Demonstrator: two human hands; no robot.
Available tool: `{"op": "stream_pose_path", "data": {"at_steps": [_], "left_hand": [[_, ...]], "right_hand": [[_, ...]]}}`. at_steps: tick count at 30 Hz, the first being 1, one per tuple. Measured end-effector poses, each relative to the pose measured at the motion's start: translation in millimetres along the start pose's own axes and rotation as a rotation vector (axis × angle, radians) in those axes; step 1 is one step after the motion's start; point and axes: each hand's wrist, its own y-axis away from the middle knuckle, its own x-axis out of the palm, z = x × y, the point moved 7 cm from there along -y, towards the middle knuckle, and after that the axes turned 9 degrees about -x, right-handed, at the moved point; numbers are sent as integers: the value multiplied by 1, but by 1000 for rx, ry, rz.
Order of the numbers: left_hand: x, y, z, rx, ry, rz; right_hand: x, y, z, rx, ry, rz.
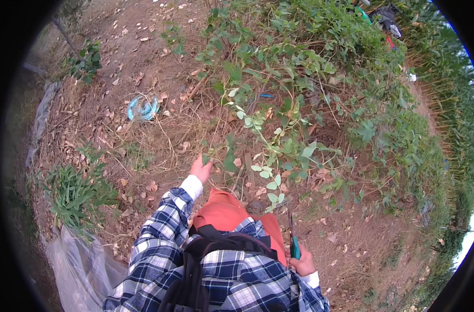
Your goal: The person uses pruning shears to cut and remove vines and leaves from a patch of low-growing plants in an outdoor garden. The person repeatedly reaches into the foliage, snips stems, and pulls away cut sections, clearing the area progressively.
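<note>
My left hand [201, 170] is stretched forward over the ground, its fingers closed on a thin leafy vine stem [206, 158]. Low at my right side, my right hand [302, 263] grips hand shears [294, 245] with teal handles and a dark metal blade pointing forward. Whether the blades are apart cannot be made out. Between my hands, a pale-leaved trailing vine [265, 171] hangs toward my knees from a larger tangle of green vines [276, 74]. My legs are in orange-red trousers [221, 208].
A clear plastic sheet [79, 261] lies at lower left beside a leafy weed clump [75, 193]. A light-blue plastic ring-shaped item [143, 108] rests among dry grass and leaves. Tall green crops [455, 128] line the right. Dark cloth items [385, 19] are at upper right.
</note>
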Motion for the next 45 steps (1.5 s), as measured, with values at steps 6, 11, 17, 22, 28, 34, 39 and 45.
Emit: {"op": "stream_pose_path", "data": {"at_steps": [6, 11, 17, 22, 28, 34, 39, 45], "left_hand": [[-16, 81, -4, 65, 350, 4], [44, 154, 21, 220, 104, -34], [5, 128, 30, 167, 56, -345], [43, 111, 14, 13, -648, -221], [39, 128, 28, 240, -542, -164], [-49, 212, 72, 338, -179, -153], [-79, 278, 49, 334, -144, -214], [-144, 310, 127, 235, -228, -256]], "right_hand": [[-17, -27, -16, -97, -94, 187], [-14, -27, -21, -372, -56, 323], [-25, -11, -41, -408, 176, 289], [-17, 11, -48, -419, 11, 266], [6, 20, -63, -229, -122, 270], [56, 43, -35, -196, -231, 318], [97, 50, -24, -183, -222, 381], [109, 66, -23, -174, -315, 319]]}}
